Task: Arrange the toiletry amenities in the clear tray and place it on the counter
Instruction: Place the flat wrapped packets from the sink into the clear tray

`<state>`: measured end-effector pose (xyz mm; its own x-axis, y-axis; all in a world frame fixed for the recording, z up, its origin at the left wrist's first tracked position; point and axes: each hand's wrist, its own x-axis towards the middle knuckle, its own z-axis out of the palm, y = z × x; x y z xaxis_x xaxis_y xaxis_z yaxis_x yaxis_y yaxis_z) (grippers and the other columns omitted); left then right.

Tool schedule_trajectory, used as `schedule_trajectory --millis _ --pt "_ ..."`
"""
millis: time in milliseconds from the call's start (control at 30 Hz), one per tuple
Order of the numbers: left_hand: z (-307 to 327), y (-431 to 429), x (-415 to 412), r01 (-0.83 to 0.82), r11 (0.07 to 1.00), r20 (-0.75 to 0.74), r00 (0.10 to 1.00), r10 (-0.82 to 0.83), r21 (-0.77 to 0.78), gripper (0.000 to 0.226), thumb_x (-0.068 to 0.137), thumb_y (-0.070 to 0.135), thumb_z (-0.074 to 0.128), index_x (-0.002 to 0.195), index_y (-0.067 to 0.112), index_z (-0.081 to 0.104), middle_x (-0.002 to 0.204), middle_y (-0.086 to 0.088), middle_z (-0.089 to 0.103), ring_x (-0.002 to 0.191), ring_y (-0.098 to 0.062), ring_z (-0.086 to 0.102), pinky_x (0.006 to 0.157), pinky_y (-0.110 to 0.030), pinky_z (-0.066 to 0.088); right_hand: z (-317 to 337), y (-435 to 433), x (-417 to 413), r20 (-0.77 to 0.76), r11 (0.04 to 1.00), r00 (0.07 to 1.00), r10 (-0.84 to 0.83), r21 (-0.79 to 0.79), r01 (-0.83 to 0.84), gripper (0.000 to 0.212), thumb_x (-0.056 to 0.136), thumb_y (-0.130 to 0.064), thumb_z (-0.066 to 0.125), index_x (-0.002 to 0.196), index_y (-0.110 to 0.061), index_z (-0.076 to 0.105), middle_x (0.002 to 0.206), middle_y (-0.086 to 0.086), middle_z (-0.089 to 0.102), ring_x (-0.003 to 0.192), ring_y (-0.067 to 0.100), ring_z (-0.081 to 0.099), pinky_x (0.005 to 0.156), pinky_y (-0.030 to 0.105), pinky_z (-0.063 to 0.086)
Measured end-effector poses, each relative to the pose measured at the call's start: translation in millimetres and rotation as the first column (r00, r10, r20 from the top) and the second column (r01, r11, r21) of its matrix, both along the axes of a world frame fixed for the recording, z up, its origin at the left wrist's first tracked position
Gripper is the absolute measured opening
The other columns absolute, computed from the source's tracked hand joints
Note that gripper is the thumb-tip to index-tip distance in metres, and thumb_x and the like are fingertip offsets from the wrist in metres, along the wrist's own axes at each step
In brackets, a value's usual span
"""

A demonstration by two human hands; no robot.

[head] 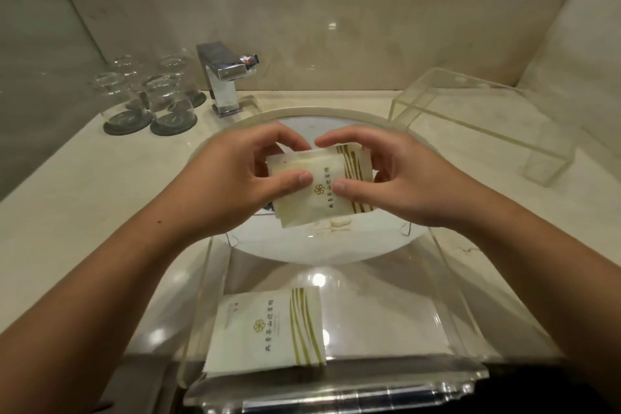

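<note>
My left hand [242,175] and my right hand [396,178] together hold a small stack of cream amenity packets [319,193] with gold stripes and a flower logo, above the sink basin. Both thumbs press on the top packet. Below my wrists, the clear tray [447,319] rests across the front edge of the counter. One more cream packet [268,333] lies flat in the tray's left part. How many packets are in my hands I cannot tell.
A round white sink [302,124] sits in the beige counter, with a chrome faucet [225,77] behind it. Several upturned glasses [148,94] on dark coasters stand at the back left. A clear acrylic riser [484,124] stands at the back right.
</note>
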<state>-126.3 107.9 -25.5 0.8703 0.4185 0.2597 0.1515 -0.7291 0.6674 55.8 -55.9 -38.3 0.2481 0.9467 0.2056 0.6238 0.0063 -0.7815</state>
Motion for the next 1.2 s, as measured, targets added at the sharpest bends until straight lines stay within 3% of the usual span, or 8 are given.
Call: schedule_trajectory --millis 167,433,700,833,900,1033,1133,1200 --pt "4 -12 -9 0.057 0.992 -0.072 0.995 -0.065 -0.111 0.019 0.087 0.038 0.072 0.105 0.032 0.072 0.085 0.005 0.080 0.076 -0.009 0.076 0.072 -0.035 0.062 2 -16 -15 0.090 0.999 0.996 -0.021 -0.039 0.024 0.040 0.087 -0.037 0.074 0.126 -0.037 0.067 0.118 -0.018 0.069 0.108 0.009 0.068 0.085 0.037 0.059" --pt "3 -28 -21 0.204 0.967 -0.270 0.933 -0.239 -0.152 0.018 0.090 0.038 0.069 0.107 0.034 0.072 0.092 0.012 0.078 0.079 -0.009 0.074 0.073 -0.032 0.060 -2 -43 -30 0.039 0.984 0.999 0.001 -0.178 0.006 0.025 0.087 -0.038 0.076 0.111 -0.035 0.073 0.094 -0.015 0.074 0.079 0.010 0.069 0.065 0.026 0.053" --pt "-5 -35 -40 0.263 0.964 -0.391 0.883 -0.259 -0.043 0.037 0.081 0.059 0.069 0.116 0.049 0.063 0.105 0.027 0.069 0.096 0.006 0.066 0.072 -0.014 0.049 -2 -72 -36 0.017 0.943 1.000 0.025 -0.332 -0.018 0.032 0.089 -0.046 0.071 0.120 -0.047 0.066 0.117 -0.032 0.066 0.108 -0.008 0.061 0.089 0.026 0.048" --pt "-10 -37 -54 0.344 0.939 -0.525 0.801 -0.286 0.013 0.068 0.071 0.075 0.067 0.132 0.058 0.043 0.123 0.036 0.056 0.116 0.012 0.053 0.087 -0.015 0.047 7 -81 -39 0.079 0.928 0.996 0.050 -0.372 -0.017 0.026 0.091 -0.039 0.069 0.117 -0.044 0.066 0.071 -0.051 0.054 0.073 -0.026 0.054 0.062 0.002 0.040" --pt "-13 -41 -59 0.362 0.932 -0.586 0.759 -0.283 0.020 0.078 0.069 0.075 0.069 0.137 0.061 0.034 0.128 0.039 0.049 0.120 0.015 0.047 0.095 -0.015 0.046 10 -82 -43 0.111 0.922 0.992 0.057 -0.388 -0.010 0.026 0.092 -0.038 0.068 0.117 -0.044 0.065 0.063 -0.053 0.049 0.070 -0.029 0.051 0.060 -0.001 0.038" --pt "-18 -46 -63 0.392 0.916 -0.613 0.746 -0.260 0.087 0.081 0.070 0.073 0.071 0.140 0.059 0.031 0.128 0.038 0.046 0.121 0.016 0.043 0.101 -0.013 0.040 6 -81 -49 0.129 0.913 0.989 0.070 -0.409 -0.012 0.031 0.088 -0.052 0.066 0.119 -0.052 0.062 0.094 -0.048 0.057 0.092 -0.024 0.054 0.075 0.008 0.036" --pt "-19 -46 -65 0.391 0.915 -0.592 0.762 -0.263 0.097 0.065 0.067 0.077 0.068 0.120 0.069 0.031 0.119 0.040 0.046 0.114 0.016 0.045 0.093 -0.012 0.040 12 -80 -52 0.056 0.919 0.997 0.061 -0.393 -0.034 0.028 0.090 -0.048 0.066 0.117 -0.049 0.065 0.096 -0.046 0.061 0.088 -0.017 0.061 0.075 0.009 0.042" --pt "-20 -47 -67 0.368 0.924 -0.581 0.776 -0.244 0.105 0.060 0.067 0.076 0.068 0.115 0.067 0.035 0.116 0.040 0.047 0.110 0.016 0.047 0.090 -0.014 0.042 15 -80 -52 -0.033 0.925 0.999 0.035 -0.377 -0.045 0.027 0.090 -0.047 0.067 0.117 -0.048 0.066 0.106 -0.031 0.069 0.088 0.007 0.071 0.078 0.032 0.056"
